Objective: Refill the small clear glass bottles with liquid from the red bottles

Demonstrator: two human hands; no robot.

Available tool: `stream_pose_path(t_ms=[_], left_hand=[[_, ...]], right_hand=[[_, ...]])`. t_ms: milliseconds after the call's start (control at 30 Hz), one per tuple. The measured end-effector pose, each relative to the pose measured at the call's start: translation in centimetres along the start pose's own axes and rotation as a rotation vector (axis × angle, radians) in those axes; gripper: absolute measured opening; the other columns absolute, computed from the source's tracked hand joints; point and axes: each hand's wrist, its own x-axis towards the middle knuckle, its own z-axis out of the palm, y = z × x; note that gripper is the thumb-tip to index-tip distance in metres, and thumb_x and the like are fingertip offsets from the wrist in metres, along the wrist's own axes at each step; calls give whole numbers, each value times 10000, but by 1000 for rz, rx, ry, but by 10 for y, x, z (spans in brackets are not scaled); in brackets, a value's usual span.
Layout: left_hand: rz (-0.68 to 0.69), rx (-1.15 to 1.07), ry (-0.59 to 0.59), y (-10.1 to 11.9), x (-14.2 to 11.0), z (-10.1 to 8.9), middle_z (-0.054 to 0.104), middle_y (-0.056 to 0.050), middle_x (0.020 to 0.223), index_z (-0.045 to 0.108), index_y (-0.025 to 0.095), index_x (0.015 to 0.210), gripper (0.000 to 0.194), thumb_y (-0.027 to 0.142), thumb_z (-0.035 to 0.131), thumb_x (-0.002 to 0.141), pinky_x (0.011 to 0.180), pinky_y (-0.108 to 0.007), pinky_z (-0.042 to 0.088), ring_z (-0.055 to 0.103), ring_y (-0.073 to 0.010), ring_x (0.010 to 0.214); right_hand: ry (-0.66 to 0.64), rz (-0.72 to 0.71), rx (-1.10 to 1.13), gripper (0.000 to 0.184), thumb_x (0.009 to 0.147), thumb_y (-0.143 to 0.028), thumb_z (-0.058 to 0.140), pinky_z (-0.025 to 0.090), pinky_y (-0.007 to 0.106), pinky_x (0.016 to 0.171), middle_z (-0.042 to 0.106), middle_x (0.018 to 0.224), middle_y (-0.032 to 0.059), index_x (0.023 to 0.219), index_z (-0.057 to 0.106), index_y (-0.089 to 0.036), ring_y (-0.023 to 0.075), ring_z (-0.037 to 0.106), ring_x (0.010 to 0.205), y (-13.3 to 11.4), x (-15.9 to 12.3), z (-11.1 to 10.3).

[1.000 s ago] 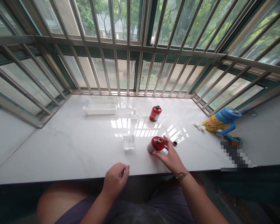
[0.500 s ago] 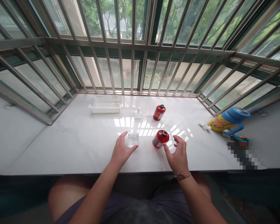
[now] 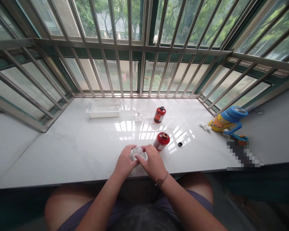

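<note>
Here, left of the open red bottle (image 3: 161, 142), the left hand (image 3: 125, 161) and right hand (image 3: 154, 161) clamp fingers around a clear container (image 3: 137, 150)

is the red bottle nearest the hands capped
No, the near bottle has an open neck, and a black cap lies on the counter to its right.

Glossy tabletop (image 3: 69, 154), smooth clear container (image 3: 136, 150), shiny translucent bottles (image 3: 161, 139), openwork plastic basket (image 3: 105, 114), smooth metal bars (image 3: 131, 73)
</note>
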Motion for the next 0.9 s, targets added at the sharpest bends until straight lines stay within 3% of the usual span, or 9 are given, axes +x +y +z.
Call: stream_pose_path(t_ms=[200,333,667,800,900], left_hand=[[-24,6,0,2,-10,7,712,-82,1291,632,237,1287,553,197,796,761,1072,-482,560,690,-288,1204],[-21,12,-15,2,-10,6,721,-79,1303,645,242,1289,564,219,824,756,1086,-478,558,695,-291,1219],[-28,22,-13,2,-10,6,728,-79,1299,651,252,1289,581,269,877,754,1076,-477,560,700,-297,1211],[-36,-7,-65,2,-7,1,725,-74,1321,654,261,1290,610,329,910,740,1092,-479,552,694,-301,1232],[-38,-22,-76,1,-6,-1,726,-69,1314,658,261,1279,596,325,904,739,1088,-479,554,694,-297,1228]], right_hand=[[63,61,-100,315,918,-486,770,470,363,689,629,810,33,854,574,-247,230,597,756,5,7,17],[25,41,-105,355,950,-481,727,421,348,653,598,728,18,775,509,-261,222,578,705,13,7,16],[-125,-75,-23,246,948,-359,731,445,341,678,586,783,10,824,555,-239,203,554,722,26,15,7],[-243,-192,25,51,967,-262,691,512,378,800,643,892,42,968,655,-227,236,601,863,26,19,-5],[-231,-218,96,150,954,-233,697,536,412,905,668,1043,62,1103,697,-257,252,620,997,24,17,-8]])
